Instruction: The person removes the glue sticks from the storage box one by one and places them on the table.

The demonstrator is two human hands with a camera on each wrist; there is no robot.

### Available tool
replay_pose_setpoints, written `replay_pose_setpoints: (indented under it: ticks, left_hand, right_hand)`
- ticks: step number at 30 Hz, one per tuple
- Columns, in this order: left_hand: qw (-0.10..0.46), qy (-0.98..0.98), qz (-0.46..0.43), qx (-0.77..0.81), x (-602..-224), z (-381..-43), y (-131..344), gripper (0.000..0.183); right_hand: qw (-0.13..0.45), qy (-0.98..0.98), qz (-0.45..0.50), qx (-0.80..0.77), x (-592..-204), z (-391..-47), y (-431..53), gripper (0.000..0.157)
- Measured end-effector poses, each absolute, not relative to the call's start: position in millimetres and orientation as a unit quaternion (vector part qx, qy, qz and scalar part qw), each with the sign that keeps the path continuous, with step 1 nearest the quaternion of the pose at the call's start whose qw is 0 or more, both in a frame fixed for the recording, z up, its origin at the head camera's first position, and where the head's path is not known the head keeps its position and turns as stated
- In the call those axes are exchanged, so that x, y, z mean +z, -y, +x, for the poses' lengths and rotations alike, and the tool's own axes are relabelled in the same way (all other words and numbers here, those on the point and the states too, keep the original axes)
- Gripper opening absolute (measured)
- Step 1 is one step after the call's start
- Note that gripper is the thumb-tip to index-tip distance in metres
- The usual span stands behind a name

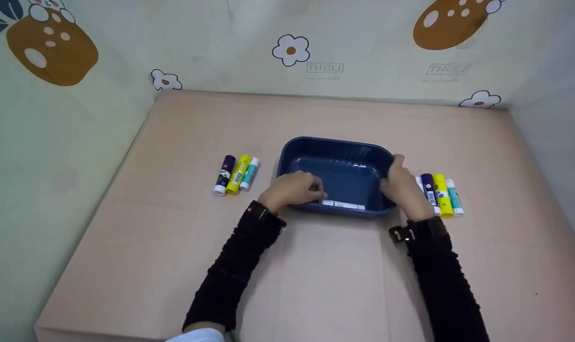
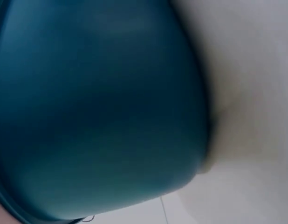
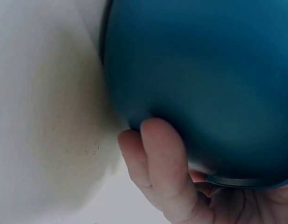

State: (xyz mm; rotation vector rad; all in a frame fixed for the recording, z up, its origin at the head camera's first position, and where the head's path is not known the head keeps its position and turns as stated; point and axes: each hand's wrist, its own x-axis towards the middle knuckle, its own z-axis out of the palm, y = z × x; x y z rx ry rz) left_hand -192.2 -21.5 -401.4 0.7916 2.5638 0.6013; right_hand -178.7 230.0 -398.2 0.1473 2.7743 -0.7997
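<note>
A dark blue rectangular bin [image 1: 332,139] stands mid-table. My right hand [image 1: 405,190] grips its right end, thumb over the rim; in the right wrist view, fingers [image 3: 165,154] press against the outer wall. My left hand [image 1: 294,190] reaches over the front left corner, its fingers bent inside the bin. A white tube [image 1: 343,204], like a glue stick, lies along the inner front wall, its left end right at the left fingertips. I cannot tell if they pinch it. The left wrist view shows just the bin's outer wall [image 2: 102,116], with the fingers hidden.
Left of the bin lie three glue sticks: dark purple [image 1: 225,175], yellow [image 1: 239,174] and teal [image 1: 250,174]. Right of it are purple [image 1: 430,194], yellow [image 1: 443,195] and teal [image 1: 454,197] ones, plus a partly hidden white one [image 1: 419,182]. A patterned wall [image 1: 240,57] borders the table.
</note>
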Motion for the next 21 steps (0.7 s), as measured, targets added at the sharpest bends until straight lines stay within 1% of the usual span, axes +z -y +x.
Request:
replay_pose_setpoints:
  ticks: [8, 15, 21]
  left_hand:
    - [0.195, -0.903, 0.295, 0.244, -401.4, -192.8, 22.6, 0.016]
    - [0.233, -0.876, 0.291, 0.305, -398.5, -193.0, 23.0, 0.02]
    - [0.238, -0.869, 0.282, 0.33, -398.9, -193.5, 23.2, 0.024]
  right_hand:
    - [0.118, -0.953, 0.046, -0.274, -398.5, -178.7, -230.4, 0.067]
    - [0.117, -0.954, 0.043, -0.273, -399.4, -179.2, -231.2, 0.066]
    - [0.118, -0.955, 0.045, -0.267, -399.0, -179.0, -231.1, 0.065]
